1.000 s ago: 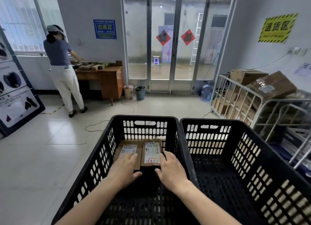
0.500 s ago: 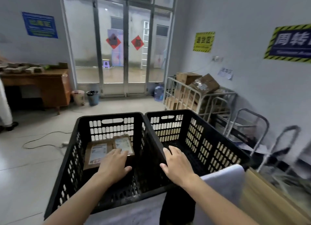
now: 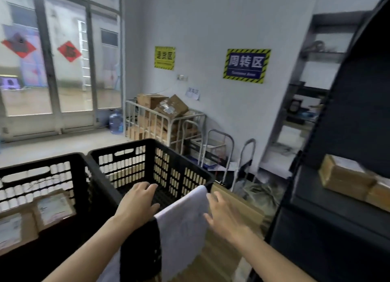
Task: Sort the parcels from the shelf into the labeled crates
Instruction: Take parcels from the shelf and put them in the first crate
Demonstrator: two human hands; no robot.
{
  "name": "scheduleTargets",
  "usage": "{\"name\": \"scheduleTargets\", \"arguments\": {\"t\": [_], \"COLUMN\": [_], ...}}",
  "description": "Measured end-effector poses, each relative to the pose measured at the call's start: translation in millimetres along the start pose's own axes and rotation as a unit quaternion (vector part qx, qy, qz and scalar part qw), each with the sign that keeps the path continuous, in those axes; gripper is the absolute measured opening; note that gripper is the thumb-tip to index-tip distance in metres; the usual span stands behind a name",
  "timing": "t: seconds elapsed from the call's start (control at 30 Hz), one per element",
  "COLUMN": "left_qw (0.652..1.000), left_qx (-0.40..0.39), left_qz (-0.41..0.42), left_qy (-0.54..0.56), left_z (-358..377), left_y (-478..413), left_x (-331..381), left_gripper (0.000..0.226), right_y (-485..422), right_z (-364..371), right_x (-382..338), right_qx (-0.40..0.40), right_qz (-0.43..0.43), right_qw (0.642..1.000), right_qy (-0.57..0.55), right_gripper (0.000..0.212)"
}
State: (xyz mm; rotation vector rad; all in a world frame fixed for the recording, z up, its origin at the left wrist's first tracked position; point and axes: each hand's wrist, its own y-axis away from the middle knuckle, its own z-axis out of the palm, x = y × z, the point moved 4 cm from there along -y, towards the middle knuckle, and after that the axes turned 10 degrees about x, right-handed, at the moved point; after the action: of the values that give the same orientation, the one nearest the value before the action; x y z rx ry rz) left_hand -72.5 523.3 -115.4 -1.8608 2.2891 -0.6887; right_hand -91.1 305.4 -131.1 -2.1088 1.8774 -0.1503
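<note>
Hovering hands [image 3: 181,207], fingers spread, over crate [image 3: 168,155]

Grey walls [image 3: 211,24], glass doors [image 3: 63,70], pale floor [image 3: 52,144].

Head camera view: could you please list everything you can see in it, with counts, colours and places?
Crates: two, black, side by side in front of the person.
Parcels: two, brown with white labels, in the left crate.
Cloth: one, white, draped over the right crate's near rim.
Shelf: one, dark, at the right.
Shelf parcels: at least two, brown, on the shelf.
Wire cage: one, white, by the far wall, holding cardboard boxes.
Water bottle: one, blue, by the glass doors.
Wall signs: two, one blue with striped border, one yellow.
Left hand: empty, over the right crate.
Right hand: empty, open, beside the cloth.
</note>
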Motion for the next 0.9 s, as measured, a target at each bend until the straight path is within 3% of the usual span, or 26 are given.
{"name": "scheduleTargets", "arguments": {"t": [0.2,0.47,0.9], "left_qw": [0.996,0.984,0.972], "left_qx": [-0.027,-0.040,-0.041], "left_qz": [0.090,0.172,0.226], "left_qy": [0.007,0.030,0.040], "left_z": [22.5,35.8,50.8], "left_y": [-13.0,-17.4,5.7], "left_x": [95.3,236.8,453.6], "left_gripper": [0.050,0.061,0.042], "right_y": [43.7,112.7,223.9], "right_z": [-39.4,-99.3,-180.1], "right_x": [84.2,202.3,384.0], "right_qx": [0.032,0.057,0.088], "right_qz": [0.071,0.142,0.231], "right_qw": [0.997,0.987,0.967], "right_qy": [0.030,0.037,0.052], "right_gripper": [0.054,0.054,0.053]}}
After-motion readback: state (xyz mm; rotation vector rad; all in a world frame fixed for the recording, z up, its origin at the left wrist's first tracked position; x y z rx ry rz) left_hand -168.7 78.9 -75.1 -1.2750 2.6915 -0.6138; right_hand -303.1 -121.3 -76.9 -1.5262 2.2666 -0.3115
